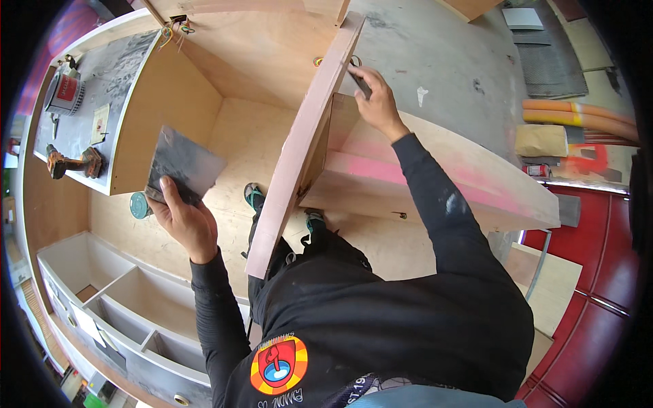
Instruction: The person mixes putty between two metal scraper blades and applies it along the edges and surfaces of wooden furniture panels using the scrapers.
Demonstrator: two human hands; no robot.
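Smoothing the pink board (305, 136), by the look of it! Right hand (379, 102) grips a dark scraper-like tool (360, 83) at the board's far end; left hand (182, 216) clasps a smeared flat plate (185, 163) left of it. Next stroke calls for steady, even pressure.

A black long-sleeved top (408, 313) was worn, its right sleeve (435, 183) smudged with white and its front marked by a round red, yellow and blue emblem (279, 360). Dark trousers (333, 253) were matched by teal-trimmed footwear (254, 197).
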